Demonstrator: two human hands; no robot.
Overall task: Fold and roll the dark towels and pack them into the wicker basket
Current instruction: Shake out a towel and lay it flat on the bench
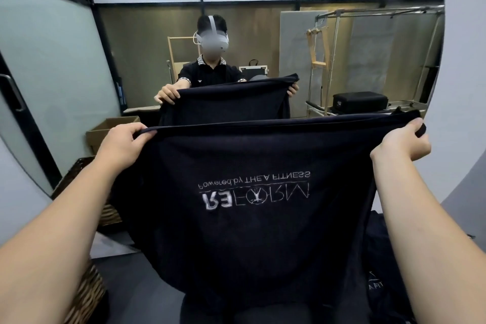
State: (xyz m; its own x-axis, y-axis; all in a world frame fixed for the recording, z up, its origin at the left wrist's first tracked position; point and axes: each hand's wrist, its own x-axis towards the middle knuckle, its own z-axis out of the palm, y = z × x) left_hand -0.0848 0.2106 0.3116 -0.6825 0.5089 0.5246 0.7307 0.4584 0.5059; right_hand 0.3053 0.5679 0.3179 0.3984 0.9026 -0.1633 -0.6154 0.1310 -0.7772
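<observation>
I hold a dark navy towel (249, 231) spread out in front of me, with white lettering upside down on it. My left hand (123, 144) pinches its upper left corner and my right hand (402, 142) grips its upper right corner. The top edge is stretched taut between them and the rest hangs down. The wicker basket (86, 294) sits at my lower left, partly behind my left forearm. Another dark towel (378, 271) lies at the lower right, mostly hidden by my right arm.
A large round mirror (263, 47) faces me and reflects a person holding the same towel. In the reflection are a cardboard box (110, 130), a second view of the basket (76, 179), a metal rack (368, 60) and a black case (360, 101). Below is a dark surface (136, 279).
</observation>
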